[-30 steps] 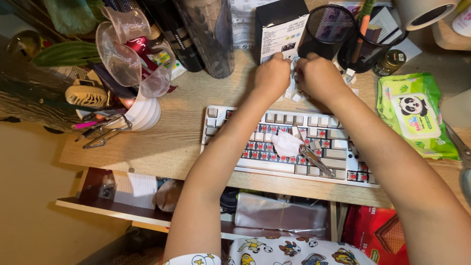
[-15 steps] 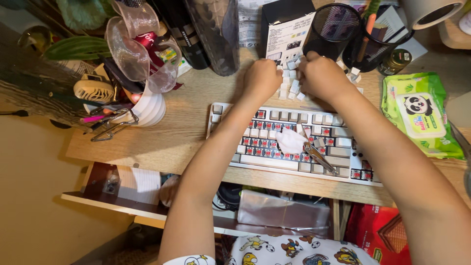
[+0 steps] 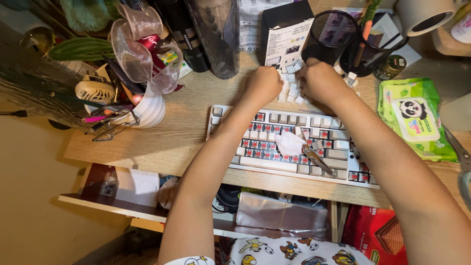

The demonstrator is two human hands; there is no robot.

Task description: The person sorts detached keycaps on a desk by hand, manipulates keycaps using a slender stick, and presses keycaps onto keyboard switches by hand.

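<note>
At the left edge of the wooden table (image 3: 162,132), a white ribbed cup (image 3: 147,110) crammed with pens and clips is seen, topped by a sheer ribbon bow (image 3: 137,54). Two dark bottles (image 3: 206,34) are stood behind it. Further right, the left hand (image 3: 263,84) is laid knuckles-up on the table just behind the keyboard (image 3: 274,147); its fingers are curled under, and whether anything is pinched cannot be told. A heap of loose white keycaps (image 3: 292,81) is found between the two hands, touching both. The right hand (image 3: 321,81) is set just beside it, fingers likewise folded under and hidden. On the keyboard, many red switches are left bare, and a crumpled white wipe (image 3: 288,143) and a metal puller tool (image 3: 316,159) are laid on it. Behind the hands, a black-and-white box (image 3: 285,34) and two black mesh cups (image 3: 343,37) are placed. At the far right, a green wipes pack (image 3: 414,118) is laid flat.
</note>
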